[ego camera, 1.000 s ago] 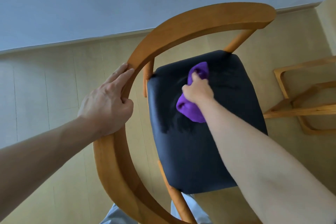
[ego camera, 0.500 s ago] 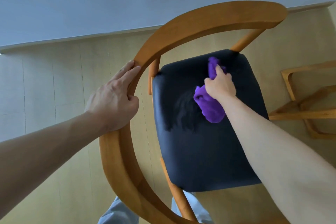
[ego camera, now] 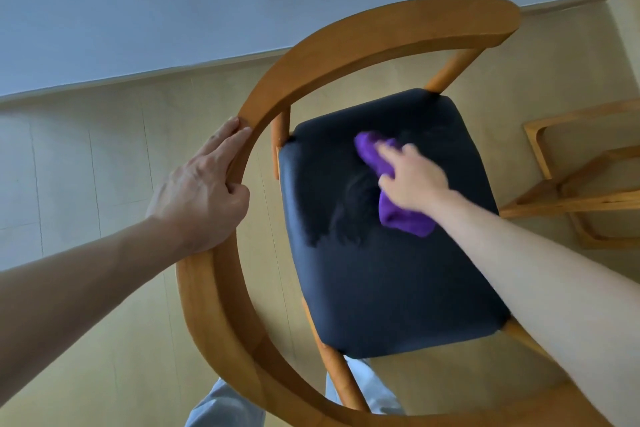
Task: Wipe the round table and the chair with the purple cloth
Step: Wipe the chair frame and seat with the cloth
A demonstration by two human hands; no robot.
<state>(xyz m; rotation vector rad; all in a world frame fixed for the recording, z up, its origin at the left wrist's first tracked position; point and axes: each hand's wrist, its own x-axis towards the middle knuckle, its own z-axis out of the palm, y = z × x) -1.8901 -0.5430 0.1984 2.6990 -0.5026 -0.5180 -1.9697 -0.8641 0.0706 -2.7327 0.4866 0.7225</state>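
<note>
Hands numbered two in the head view, both bare and both busy. One wooden armchair with a curved honey-coloured rail [ego camera: 346,45] stood on the pale wood-look floor [ego camera: 104,156], and its single dark navy padded seat [ego camera: 381,270] filled the middle of the picture. The left hand [ego camera: 201,191] gripped the curved rail on the chair's left side, its fingers laid along the top of the wood and the thumb hooked around the inner edge. The right hand [ego camera: 412,177] pressed one bunched purple cloth [ego camera: 391,191] down on the far half of the seat; the fingers lay spread over the fabric and looked blurred, so whether they curled into it or lay flat could not be told. Cloth showed at both ends of the hand, a rounded lump beyond the fingertips and a larger fold below the wrist. Streaky marks showed on the seat just left of the cloth. Three slim wooden posts could be counted between rail and seat. One light wooden frame [ego camera: 571,184] lay on the floor to the right, apart from the chair. Two pale trouser legs [ego camera: 221,406] showed at the bottom edge.
</note>
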